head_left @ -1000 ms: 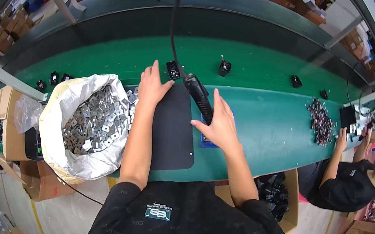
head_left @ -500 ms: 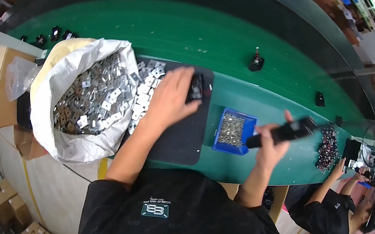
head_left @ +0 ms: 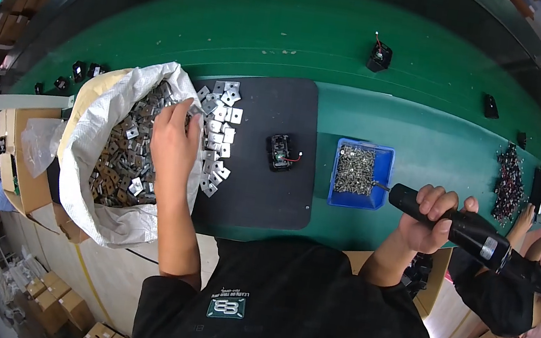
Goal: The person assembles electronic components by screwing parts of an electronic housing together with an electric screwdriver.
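My left hand (head_left: 174, 142) is over the right rim of a white woven sack (head_left: 80, 170) filled with small metal plates (head_left: 122, 169). Its fingers are bent and a little apart, with the thumb standing off; nothing shows in them. Loose square plates (head_left: 221, 138) with holes lie beside the sack on a dark mat (head_left: 249, 197). On that mat sits a small black housing (head_left: 279, 153) with a red wire and white connector. My right hand (head_left: 429, 222) is wrapped round a black electric screwdriver (head_left: 481, 243). The bit points left, at the screws (head_left: 354, 170) in a blue tray (head_left: 380, 200).
Another black housing (head_left: 379, 58) with a wire stands on the green surface (head_left: 269, 34) farther back. A heap of small dark parts (head_left: 509, 182) lies at right, near a co-worker's hands. Cardboard boxes (head_left: 25, 169) stand left of the sack.
My left hand has left the black housing, which now lies on the mat, and moved left to the sack. The screwdriver in my right hand has swung so its bit is at the screw tray.
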`<state>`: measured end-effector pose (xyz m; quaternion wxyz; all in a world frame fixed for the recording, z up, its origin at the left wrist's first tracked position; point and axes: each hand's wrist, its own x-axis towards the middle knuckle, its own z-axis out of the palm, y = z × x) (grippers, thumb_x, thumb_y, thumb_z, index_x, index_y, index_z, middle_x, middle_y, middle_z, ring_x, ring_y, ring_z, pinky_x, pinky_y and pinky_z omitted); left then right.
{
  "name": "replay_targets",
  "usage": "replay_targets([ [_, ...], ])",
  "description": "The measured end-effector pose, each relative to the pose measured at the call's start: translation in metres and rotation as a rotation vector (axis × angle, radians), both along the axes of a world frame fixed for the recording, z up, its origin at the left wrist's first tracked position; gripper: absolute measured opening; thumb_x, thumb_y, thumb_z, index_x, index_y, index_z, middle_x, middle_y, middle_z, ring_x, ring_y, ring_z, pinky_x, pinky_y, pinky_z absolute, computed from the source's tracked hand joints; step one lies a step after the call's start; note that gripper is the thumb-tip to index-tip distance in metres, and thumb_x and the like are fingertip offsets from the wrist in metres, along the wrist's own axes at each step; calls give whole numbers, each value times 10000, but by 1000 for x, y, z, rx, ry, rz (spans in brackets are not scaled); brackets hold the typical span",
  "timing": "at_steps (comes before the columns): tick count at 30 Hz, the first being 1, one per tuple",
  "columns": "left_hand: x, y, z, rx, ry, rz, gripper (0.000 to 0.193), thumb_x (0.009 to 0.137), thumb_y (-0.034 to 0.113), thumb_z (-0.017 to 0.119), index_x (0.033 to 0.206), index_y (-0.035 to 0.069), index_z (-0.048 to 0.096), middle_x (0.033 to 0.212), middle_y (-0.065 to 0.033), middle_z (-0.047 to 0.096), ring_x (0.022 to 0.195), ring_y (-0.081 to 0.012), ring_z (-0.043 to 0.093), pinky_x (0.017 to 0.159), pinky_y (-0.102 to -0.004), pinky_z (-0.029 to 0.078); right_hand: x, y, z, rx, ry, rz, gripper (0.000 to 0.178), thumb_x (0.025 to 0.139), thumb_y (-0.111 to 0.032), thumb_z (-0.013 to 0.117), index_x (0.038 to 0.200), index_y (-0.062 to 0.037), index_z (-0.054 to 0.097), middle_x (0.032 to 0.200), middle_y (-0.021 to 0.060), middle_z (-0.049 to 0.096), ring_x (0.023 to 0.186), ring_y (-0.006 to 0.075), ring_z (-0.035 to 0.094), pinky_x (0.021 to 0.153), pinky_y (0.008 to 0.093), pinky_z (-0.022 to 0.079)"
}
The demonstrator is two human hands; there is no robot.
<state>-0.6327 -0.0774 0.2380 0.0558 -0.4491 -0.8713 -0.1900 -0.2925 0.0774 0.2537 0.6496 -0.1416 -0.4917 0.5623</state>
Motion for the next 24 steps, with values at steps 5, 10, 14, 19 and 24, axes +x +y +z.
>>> replay_targets([
  [5, -9, 1, -17, -62, -116, 32, 281, 826, 137, 652, 1095, 60, 637, 1014, -168, 611, 902, -351, 610, 775, -413, 496, -2, -6, 2, 66, -5, -25, 448, 831, -193, 691, 1171, -146, 402, 679, -6, 497, 620, 143, 513, 606, 295, 422],
  [10, -15, -2, -6, -74, -204, 4, 172, 766, 30, 676, 924, 5, 613, 825, -159, 589, 706, -314, 579, 643, -403, 466, -8, -9, 1, 29, 40, -28, 411, 840, -200, 652, 1166, -160, 405, 686, -12, 476, 626, 132, 484, 626, 283, 400],
  [14, 3, 3, 0, -31, -207, -3, 93, 793, 25, 677, 867, -3, 629, 761, -112, 607, 640, -215, 598, 592, -322, 476, -10, -7, -2, 51, 58, -14, 411, 836, -195, 648, 1159, -153, 397, 681, -15, 474, 626, 130, 488, 613, 276, 403],
  [19, 43, 9, -3, 144, -582, -113, 116, 791, 35, 707, 899, 15, 669, 781, -79, 661, 691, -141, 635, 629, -257, 500, -10, -8, -4, 23, 17, 4, 404, 838, -177, 631, 1157, -149, 384, 683, -10, 475, 625, 132, 488, 618, 279, 407],
  [24, 75, 20, 2, 120, -544, -281, 162, 710, 22, 750, 847, 9, 663, 987, -105, 633, 855, -224, 624, 754, -305, 486, -12, -10, -5, -6, -6, 4, 416, 837, -180, 632, 1164, -134, 380, 680, -5, 473, 624, 137, 490, 617, 288, 411],
])
